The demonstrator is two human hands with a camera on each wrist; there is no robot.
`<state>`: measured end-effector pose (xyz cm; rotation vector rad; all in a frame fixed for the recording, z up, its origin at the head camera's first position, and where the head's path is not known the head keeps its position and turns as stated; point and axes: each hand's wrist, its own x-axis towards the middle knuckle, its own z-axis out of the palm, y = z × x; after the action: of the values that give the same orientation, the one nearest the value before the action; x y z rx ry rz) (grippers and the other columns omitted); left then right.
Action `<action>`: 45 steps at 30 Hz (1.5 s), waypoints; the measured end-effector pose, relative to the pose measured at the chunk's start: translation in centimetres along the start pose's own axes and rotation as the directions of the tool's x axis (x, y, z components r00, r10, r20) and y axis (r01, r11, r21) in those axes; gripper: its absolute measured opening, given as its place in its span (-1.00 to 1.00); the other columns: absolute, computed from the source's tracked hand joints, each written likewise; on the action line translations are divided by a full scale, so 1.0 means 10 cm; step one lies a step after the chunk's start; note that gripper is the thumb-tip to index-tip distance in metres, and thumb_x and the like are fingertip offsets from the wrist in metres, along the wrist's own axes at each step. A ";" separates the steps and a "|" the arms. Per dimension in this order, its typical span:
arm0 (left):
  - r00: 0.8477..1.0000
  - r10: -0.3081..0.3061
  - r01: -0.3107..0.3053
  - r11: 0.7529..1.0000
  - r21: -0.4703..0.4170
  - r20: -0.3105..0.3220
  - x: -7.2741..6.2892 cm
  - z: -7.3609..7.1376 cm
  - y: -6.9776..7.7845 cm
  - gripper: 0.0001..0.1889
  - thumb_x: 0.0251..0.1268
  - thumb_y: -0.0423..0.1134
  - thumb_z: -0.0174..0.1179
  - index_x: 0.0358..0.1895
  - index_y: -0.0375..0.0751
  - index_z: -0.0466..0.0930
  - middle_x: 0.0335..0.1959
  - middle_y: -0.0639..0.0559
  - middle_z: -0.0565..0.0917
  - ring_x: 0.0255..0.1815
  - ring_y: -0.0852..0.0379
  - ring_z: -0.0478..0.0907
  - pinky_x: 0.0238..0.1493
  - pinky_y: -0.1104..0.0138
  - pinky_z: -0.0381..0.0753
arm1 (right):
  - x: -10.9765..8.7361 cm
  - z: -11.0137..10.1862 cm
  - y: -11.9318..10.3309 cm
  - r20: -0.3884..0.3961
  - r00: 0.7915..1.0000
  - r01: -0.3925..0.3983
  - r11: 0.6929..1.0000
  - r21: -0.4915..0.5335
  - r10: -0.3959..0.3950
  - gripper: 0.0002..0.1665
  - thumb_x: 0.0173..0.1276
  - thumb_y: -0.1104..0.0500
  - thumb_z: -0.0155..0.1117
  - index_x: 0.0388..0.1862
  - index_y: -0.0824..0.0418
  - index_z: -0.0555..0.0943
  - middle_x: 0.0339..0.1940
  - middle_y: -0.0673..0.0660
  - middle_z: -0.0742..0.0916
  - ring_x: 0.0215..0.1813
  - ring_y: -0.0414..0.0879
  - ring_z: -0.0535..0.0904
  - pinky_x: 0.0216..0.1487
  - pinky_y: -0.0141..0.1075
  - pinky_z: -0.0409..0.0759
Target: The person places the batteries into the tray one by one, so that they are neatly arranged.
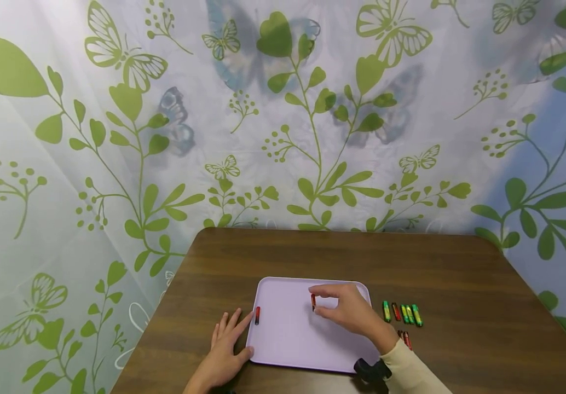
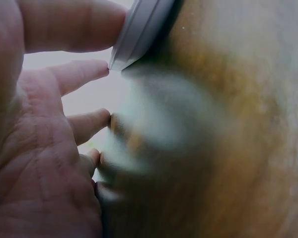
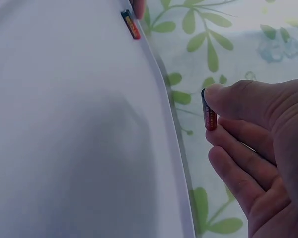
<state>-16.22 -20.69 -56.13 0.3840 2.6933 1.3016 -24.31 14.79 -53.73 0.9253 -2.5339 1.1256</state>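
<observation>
A pale lilac tray (image 1: 290, 345) lies on a brown wooden table (image 1: 450, 273). My right hand (image 1: 347, 309) hovers over the tray and pinches a small red battery (image 1: 313, 302) between thumb and fingers; the right wrist view shows that battery (image 3: 209, 116) upright at the fingertips. A second red battery (image 1: 257, 315) lies at the tray's left edge, also seen as a small battery (image 3: 130, 24) far off. My left hand (image 1: 224, 350) rests flat on the table with fingers straight, touching the tray's left rim (image 2: 139, 29).
To the right of the tray lie several loose batteries (image 1: 403, 313), green and red, with two more red ones (image 1: 405, 339) nearer me. A curtain printed with green leaves and butterflies (image 1: 283, 109) hangs behind the table's far edge.
</observation>
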 end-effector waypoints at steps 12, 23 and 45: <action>0.985 0.152 -0.156 0.987 -0.047 -0.081 0.03 0.05 -0.17 -0.20 0.34 -0.28 0.36 0.68 -0.01 0.39 0.68 -0.62 0.15 0.68 -0.82 -0.28 0.60 -0.50 -0.60 | 0.30 0.46 -0.17 0.036 0.998 -0.058 0.986 0.157 0.053 -0.52 0.31 0.24 0.63 0.22 0.24 0.82 0.14 0.07 0.89 0.11 0.11 0.88 0.24 -0.09 0.82; 1.000 0.001 -0.001 1.000 0.012 -0.003 0.02 -0.02 0.01 -0.20 0.35 -0.30 0.39 0.67 -0.11 0.40 0.75 -0.47 0.13 0.77 -0.66 -0.30 0.65 -0.50 -0.48 | 0.45 0.84 -0.36 0.082 0.997 -0.005 0.995 0.095 -0.003 -0.48 0.27 0.29 0.64 0.24 0.23 0.81 0.16 0.08 0.89 0.13 0.02 0.87 0.23 -0.11 0.82; 1.000 0.000 0.000 1.000 0.014 -0.005 -0.01 -0.01 -0.01 -0.21 0.37 -0.29 0.37 0.68 -0.15 0.37 0.76 -0.46 0.12 0.79 -0.63 -0.31 0.67 -0.46 -0.50 | 0.56 1.20 -0.51 0.130 0.991 0.044 0.995 -0.085 -0.032 -0.47 0.30 0.18 0.67 0.26 0.18 0.80 0.10 0.00 0.90 0.19 -0.17 0.81 0.22 -0.25 0.79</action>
<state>-16.20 -20.85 -56.15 0.3827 2.7074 1.2861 -24.83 0.86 -56.56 1.0503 -2.6310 0.9649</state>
